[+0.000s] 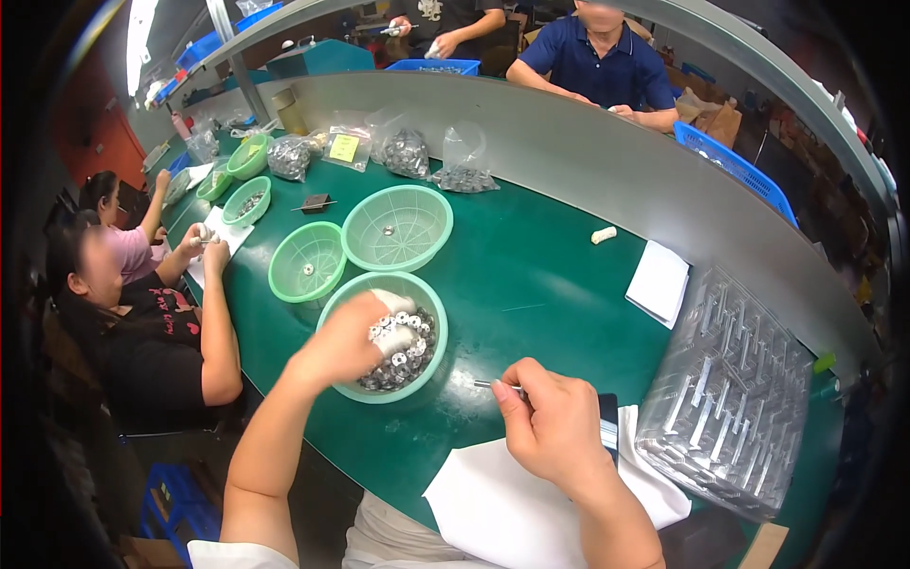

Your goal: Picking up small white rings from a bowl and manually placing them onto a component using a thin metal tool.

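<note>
— Reaching forward from the lower edge, the left hand [353, 334] dips into the nearest green basket [334, 302], wrist bent down, its white-capped fingertips [396, 338] buried among the small round metal parts [403, 356] heaped inside. What about the other one?

— The right hand [548, 422] hovers just above the green table [531, 275], knuckles up, forearm coming in from below. Its grip is pinched narrow around a thin metal pin [490, 384] that sticks out to the left, just beside the basket's rim.

— And the left grip?

— Loosely curled, touching the parts; I cannot tell whether it has one pinched.

— Packages?

— Clear plastic bags [408, 152] of dark metal pieces stand in a row along the grey divider at the far side; one flat bag carries a yellow label [343, 147]. To the right lies a clear plastic tray [725, 394] with rows of metal pieces, and beside it a white paper sheet [658, 283]. More white paper [493, 503] lies under the right wrist.

— Other baskets?

— Two nearly empty green ones [396, 228] sit just behind the full one.
</note>
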The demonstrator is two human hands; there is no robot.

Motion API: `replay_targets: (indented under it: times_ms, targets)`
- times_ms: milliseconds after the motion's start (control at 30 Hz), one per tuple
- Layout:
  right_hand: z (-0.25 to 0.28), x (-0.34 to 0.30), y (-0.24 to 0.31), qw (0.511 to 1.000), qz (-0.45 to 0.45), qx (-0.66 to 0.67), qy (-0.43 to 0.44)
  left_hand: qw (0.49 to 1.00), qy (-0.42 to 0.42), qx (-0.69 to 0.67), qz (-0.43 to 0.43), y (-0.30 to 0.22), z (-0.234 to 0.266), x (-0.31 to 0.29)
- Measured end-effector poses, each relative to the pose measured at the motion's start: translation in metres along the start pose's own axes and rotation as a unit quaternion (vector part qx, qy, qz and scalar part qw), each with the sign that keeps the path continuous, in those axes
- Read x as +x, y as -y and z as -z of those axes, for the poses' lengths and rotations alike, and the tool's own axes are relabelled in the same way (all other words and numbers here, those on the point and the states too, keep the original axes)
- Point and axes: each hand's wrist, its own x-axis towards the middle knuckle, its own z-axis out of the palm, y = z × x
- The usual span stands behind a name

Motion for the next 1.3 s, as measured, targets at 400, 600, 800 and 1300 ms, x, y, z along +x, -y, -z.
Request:
replay_targets:
  times_ms: [400,600,800,1300]
  targets:
    - [-0.001,0.002,0.0,1.0,0.022,0.008,0.001,0.998,-0.011,0.058,0.035,0.0,-0.02,0.002]
    - [-0.002,0.001,-0.004,1.0,0.023,0.008,-0.001,0.988,-0.116,-0.055,0.082,-0.033,-0.015,0.02]
    - [-0.004,0.003,-0.01,0.996,0.021,0.045,-0.075,0.841,-0.052,-0.522,0.134,-0.066,-0.046,0.027]
    - [-0.015,0.004,-0.022,0.987,0.042,-0.088,-0.124,0.867,-0.043,-0.49,0.075,-0.085,-0.079,0.004]
